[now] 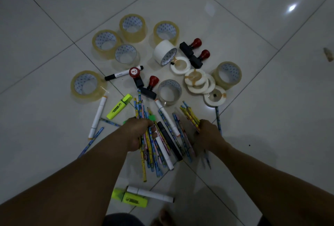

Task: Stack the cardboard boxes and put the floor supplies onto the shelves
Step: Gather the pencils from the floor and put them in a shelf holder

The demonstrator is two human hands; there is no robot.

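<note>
Down on the tiled floor point(54, 117), the left hand point(140, 134) is curled round a bundle of pencils point(150, 153) that run near-to-far. The right hand point(207, 135) pinches a few yellow pencils point(189, 115). The loose pencils point(182, 135) lie between both hands, pointing the same way.

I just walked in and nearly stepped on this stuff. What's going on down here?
A person reaches down to supplies scattered on the white tiled floor. The left hand grips a thick bundle of patterned pencils; the right hand holds a smaller bunch of yellow pencils. Around them lie clear tape rolls, red-handled stamps and yellow highlighters.
</note>
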